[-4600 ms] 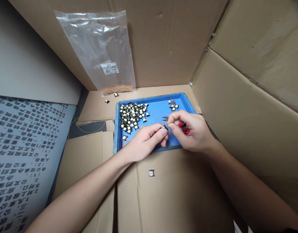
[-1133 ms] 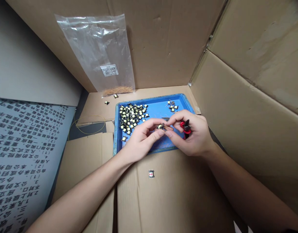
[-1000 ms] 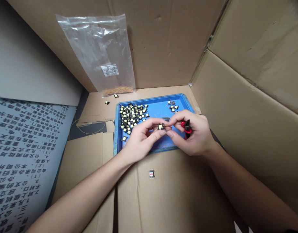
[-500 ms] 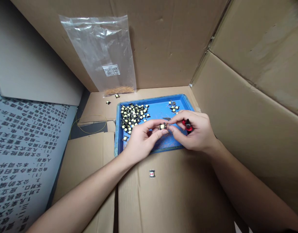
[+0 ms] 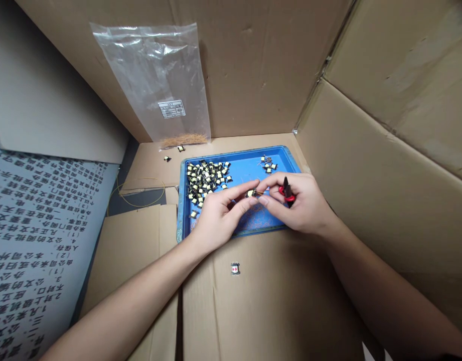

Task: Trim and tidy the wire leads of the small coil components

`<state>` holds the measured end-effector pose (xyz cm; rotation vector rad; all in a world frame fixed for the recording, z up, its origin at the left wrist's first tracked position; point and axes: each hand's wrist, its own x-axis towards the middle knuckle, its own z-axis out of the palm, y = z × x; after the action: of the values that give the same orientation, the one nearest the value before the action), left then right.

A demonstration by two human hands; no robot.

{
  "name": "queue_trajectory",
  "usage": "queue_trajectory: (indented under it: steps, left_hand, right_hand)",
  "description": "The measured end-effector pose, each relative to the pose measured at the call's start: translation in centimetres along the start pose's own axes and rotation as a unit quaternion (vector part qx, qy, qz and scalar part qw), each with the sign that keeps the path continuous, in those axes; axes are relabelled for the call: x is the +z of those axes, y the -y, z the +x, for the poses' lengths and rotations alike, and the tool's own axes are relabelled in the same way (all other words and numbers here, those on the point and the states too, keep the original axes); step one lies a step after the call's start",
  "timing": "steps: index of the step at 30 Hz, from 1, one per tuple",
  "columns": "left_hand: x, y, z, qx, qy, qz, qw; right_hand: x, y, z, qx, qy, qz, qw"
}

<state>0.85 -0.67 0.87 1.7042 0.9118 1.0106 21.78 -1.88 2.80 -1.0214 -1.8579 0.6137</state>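
Note:
Above the blue tray point(image 5: 231, 235), my left hand point(image 5: 221, 213) pinches a small transformer coil point(image 5: 250, 193) with yellow tape and black ends between thumb and fingers. Thin copper-coloured wires stick out of its right side. My right hand point(image 5: 300, 203) has its thumb and index fingertips at those wires, close to the coil. Tucked in the same hand are red-handled cutters point(image 5: 288, 194), their dark end pointing up and their lower part hidden by the palm. A large pile of similar coils point(image 5: 206, 178) fills the tray's left side, and a smaller group point(image 5: 269, 165) lies at its back right.
Behind the tray, a clear plastic bag point(image 5: 155, 85) with orange wire pieces leans on the cardboard wall point(image 5: 249, 65). Two loose coils point(image 5: 181, 149) lie near it. One coil with a red-marked white top point(image 5: 235, 269) sits on the front cardboard. A yellow wire loop point(image 5: 140, 204) lies left.
The cutters have turned in my right hand, so their dark end now stands more upright. The coil has tilted slightly in my left fingers, and its wires show more clearly.

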Motion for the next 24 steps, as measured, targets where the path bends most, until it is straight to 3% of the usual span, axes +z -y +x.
queue_trajectory:
  steps: [7, 11, 19, 24]
  left_hand:
    - [-0.03, -0.21, 0.2, 0.033, -0.009, 0.029, 0.999]
    - [0.15, -0.17, 0.18, 0.014, -0.024, -0.038, 0.999]
    - [0.34, 0.28, 0.27, -0.02, -0.033, -0.13, 0.991]
    - [-0.09, 0.7, 0.33, 0.028, -0.003, -0.113, 0.993]
  right_hand:
    - [0.0, -0.06, 0.11, 0.079, 0.018, 0.082, 0.993]
    - [-0.2, -0.02, 0.38, 0.093, 0.027, 0.11, 0.989]
    - [0.07, -0.35, 0.28, 0.046, -0.045, 0.132, 0.989]
    - [0.29, -0.27, 0.16, 0.027, -0.069, 0.128, 0.989]
